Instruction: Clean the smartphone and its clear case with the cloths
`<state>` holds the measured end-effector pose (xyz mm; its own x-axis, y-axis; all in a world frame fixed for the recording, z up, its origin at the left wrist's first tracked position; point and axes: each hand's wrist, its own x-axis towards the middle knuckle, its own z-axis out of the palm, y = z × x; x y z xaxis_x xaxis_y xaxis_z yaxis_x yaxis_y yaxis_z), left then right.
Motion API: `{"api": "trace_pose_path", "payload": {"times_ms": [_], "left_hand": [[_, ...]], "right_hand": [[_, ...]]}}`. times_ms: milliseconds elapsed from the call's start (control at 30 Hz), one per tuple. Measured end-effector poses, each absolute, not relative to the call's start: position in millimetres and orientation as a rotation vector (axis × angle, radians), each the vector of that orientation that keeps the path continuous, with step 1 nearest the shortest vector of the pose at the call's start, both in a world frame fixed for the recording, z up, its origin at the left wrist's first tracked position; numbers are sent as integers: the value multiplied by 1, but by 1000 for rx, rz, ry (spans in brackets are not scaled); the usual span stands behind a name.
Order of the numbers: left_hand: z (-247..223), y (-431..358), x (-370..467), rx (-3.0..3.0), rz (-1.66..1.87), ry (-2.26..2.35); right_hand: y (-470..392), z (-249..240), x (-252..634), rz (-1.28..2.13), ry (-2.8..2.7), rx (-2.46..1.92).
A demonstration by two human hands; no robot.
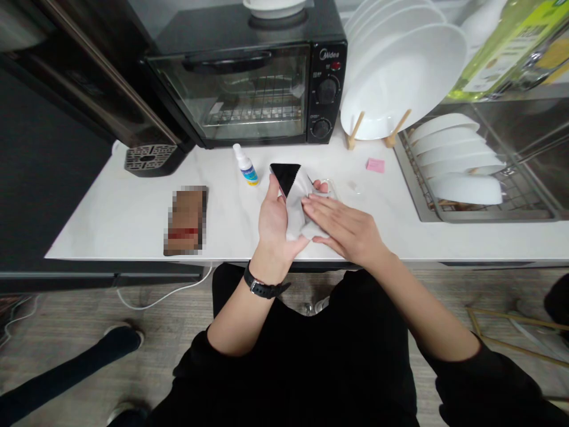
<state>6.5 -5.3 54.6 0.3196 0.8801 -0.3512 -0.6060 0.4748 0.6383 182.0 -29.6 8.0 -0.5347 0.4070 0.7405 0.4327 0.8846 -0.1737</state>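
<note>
My left hand (273, 220), with a black watch on its wrist, is wrapped round a smartphone (285, 174) from below. Only the upper left corner of its dark screen shows. A light grey cloth (296, 207) with a zigzag edge covers the rest. On top of the cloth my right hand (349, 228) presses with its fingers together, holding it against the phone. A small white spray bottle (246, 168) with a blue and yellow label stands just beyond my left hand. Behind my right fingers, a clear plastic piece (329, 187) lies partly hidden.
A brown rectangular item (185, 220), pixelated, lies on the white counter (111, 225) at left. Behind stand a black toaster oven (249, 95) and a coffee machine's drip tray (151, 157). Plates (400, 77), a pink slip (376, 165) and bowls in a sink rack (466, 187) are right.
</note>
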Motion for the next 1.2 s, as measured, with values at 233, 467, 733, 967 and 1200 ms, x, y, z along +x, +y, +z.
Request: {"api": "trace_pose_path", "payload": {"times_ms": [233, 467, 733, 967, 1200], "left_hand": [[83, -15, 20, 274, 1033, 761], [53, -9, 21, 529, 1297, 882], [51, -12, 23, 622, 1509, 971], [46, -16, 24, 742, 1359, 925], [44, -3, 8, 978, 1181, 914]], "right_hand": [[-45, 3, 178, -42, -2038, -711], [-58, -2, 153, 15, -1441, -1114], [-48, -12, 142, 125, -1112, -1168], [-45, -11, 160, -68, -1762, -1103], [-30, 6, 172, -66, -2171, -1055]]}}
